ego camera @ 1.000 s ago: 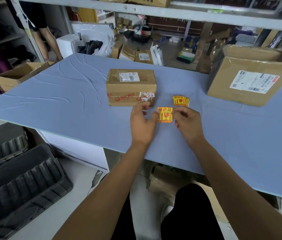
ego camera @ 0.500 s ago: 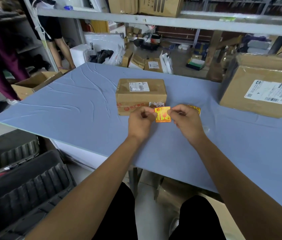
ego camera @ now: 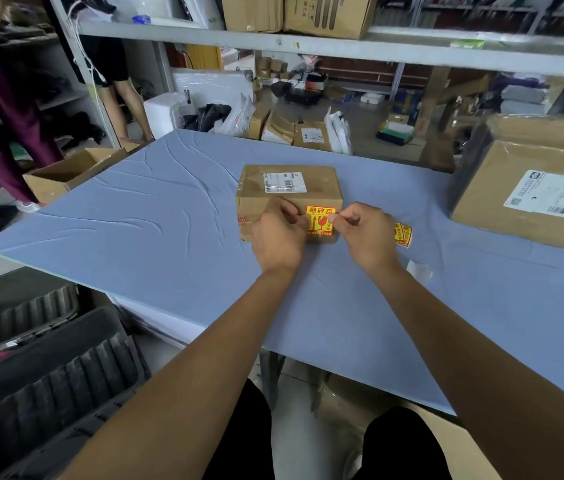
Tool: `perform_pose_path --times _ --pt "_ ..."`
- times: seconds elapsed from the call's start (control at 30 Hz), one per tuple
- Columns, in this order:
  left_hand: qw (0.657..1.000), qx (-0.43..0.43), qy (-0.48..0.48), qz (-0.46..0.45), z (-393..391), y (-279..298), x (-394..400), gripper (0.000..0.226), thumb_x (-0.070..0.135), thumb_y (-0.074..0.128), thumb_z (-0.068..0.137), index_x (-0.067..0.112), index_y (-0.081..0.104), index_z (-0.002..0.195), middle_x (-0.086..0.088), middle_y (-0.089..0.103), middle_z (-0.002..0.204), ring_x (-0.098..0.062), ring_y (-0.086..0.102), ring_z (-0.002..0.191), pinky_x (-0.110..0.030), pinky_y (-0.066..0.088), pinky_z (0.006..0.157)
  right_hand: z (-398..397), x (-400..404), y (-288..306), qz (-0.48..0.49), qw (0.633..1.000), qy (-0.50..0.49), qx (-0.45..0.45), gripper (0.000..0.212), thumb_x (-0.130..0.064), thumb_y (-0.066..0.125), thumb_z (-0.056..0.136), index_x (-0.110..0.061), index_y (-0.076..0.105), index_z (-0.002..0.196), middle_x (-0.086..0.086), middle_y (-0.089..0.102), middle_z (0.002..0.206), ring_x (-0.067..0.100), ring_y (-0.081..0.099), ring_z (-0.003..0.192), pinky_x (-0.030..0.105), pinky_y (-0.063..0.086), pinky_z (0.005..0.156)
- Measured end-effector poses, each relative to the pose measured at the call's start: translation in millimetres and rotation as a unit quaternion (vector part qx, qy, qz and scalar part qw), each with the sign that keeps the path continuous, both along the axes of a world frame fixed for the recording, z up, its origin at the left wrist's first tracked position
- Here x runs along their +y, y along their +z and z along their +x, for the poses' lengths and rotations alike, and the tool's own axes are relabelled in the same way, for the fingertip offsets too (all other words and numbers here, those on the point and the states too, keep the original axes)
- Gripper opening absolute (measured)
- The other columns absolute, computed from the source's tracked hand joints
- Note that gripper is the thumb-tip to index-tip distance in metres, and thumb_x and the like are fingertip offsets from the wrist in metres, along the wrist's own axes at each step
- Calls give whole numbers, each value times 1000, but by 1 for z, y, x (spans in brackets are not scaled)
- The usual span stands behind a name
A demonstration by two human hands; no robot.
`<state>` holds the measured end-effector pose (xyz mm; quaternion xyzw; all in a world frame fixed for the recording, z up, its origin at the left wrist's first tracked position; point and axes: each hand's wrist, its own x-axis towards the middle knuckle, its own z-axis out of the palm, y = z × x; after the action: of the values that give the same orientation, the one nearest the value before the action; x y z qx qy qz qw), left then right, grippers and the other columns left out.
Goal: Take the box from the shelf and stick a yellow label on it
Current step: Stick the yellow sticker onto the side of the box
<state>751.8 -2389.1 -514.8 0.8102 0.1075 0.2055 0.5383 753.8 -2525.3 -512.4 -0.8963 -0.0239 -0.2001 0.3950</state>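
Observation:
A small brown cardboard box with a white shipping label on top sits on the blue table. A yellow label with red print is held up against the box's near side. My left hand pinches its left edge and my right hand pinches its right edge. Whether the label touches the box I cannot tell. More yellow labels lie on the table just right of my right hand, partly hidden by it.
A large cardboard box stands at the table's right. A small white backing scrap lies near my right wrist. A shelf with boxes runs overhead. Black crates sit low left. People stand at far left.
Both hands lifted the yellow label off the table and carried it forward, up to the near side of the small box.

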Motion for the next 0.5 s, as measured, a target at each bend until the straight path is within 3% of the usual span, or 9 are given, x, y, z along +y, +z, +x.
perform_pose_path --times 0.2,0.27,0.37,0.5 --pt "999 17 24 24 3 1 -4 15 24 74 80 21 59 78 4 67 77 -24 66 83 -37 57 72 5 -3 -4 -4 1000 -31 3 29 -33 66 89 -13 58 70 1 60 68 15 53 61 28 40 60" --pt "999 19 25 27 3 1 -5 15 25 74 80 21 60 77 3 69 78 -24 67 83 -38 57 71 7 -4 -4 9 999 -45 -18 26 -35 71 84 -13 59 83 -1 59 81 17 56 70 29 41 62" --pt "999 26 27 29 3 1 -5 14 26 74 80 21 61 77 0 71 79 -25 66 84 -38 57 72 10 -4 -1 19 999 -14 -34 43 -35 76 79 -21 60 117 -3 57 106 14 59 74 27 46 67" --pt "998 49 28 39 3 1 -4 15 30 74 80 19 64 83 -1 71 84 -25 65 87 -37 56 73 17 -3 4 -3 1000 12 -21 38 -33 72 84 -22 60 119 5 65 114 21 65 84 35 53 74"
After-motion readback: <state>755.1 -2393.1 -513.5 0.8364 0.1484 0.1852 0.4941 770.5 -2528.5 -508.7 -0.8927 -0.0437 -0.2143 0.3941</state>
